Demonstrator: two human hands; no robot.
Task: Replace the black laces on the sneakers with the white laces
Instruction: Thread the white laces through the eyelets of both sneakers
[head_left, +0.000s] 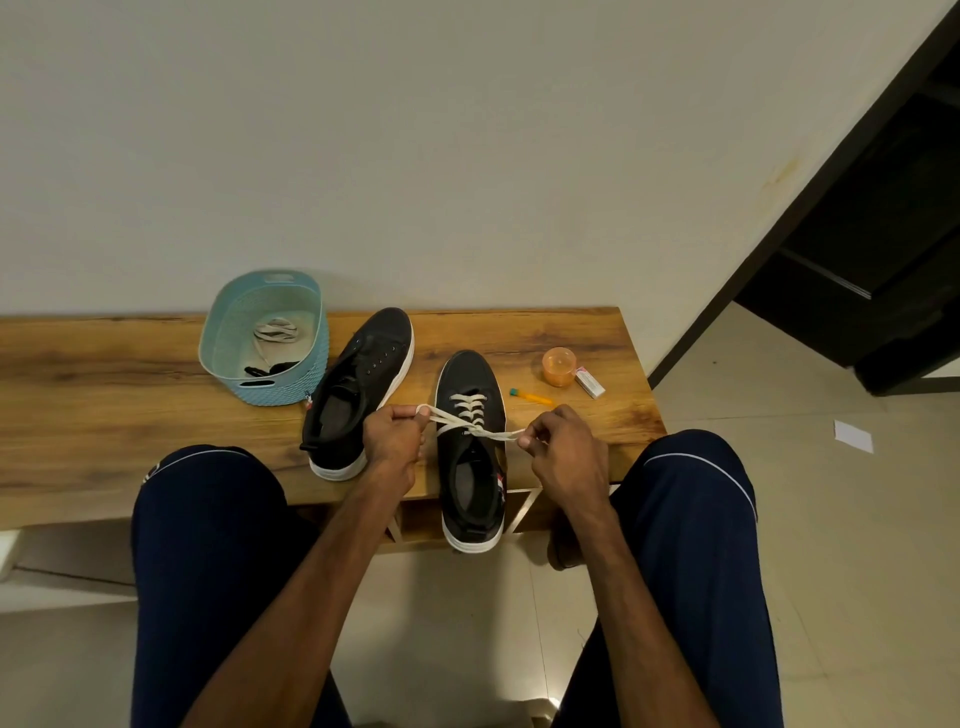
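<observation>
**White lace drawn tight over the near sneaker**

In the head view we look down on a wooden table (104, 395) set against a pale wall, and we place everything by it. At the table's near edge, right of its middle, a black sneaker (470, 483) with a white sole stands toe toward the wall, and its heel hangs out past the edge. A white lace (469, 409) crosses its eyelets in several rows, then leaves sideways over the tongue, where the strands cross.

Our left hand (392, 436) hovers over the table's near edge. Its thumb and curled fingers pinch two strands of that lace. Our right hand (563, 441), further toward the table's right end, pinches the other strand the same way. The lace runs taut between the two hands.

The second sneaker (363, 374) lies at an angle on the table's middle, with its toe toward the back edge and its eyelets bare. A light blue basket (291, 387) stands just beside it, left of the table's middle and near the back edge. Inside it lie a coiled white lace (275, 330) and black laces (272, 369).

Toward the table's right end sit an orange cup (559, 366), a small white box (589, 383) just beside it, and a yellow pen (531, 398) with a green cap, nearer the front edge. Our knees in dark blue trousers (208, 545) frame the table's near edge. A scrap of white paper (853, 435) lies on the tiled floor beyond the table's right end.
</observation>
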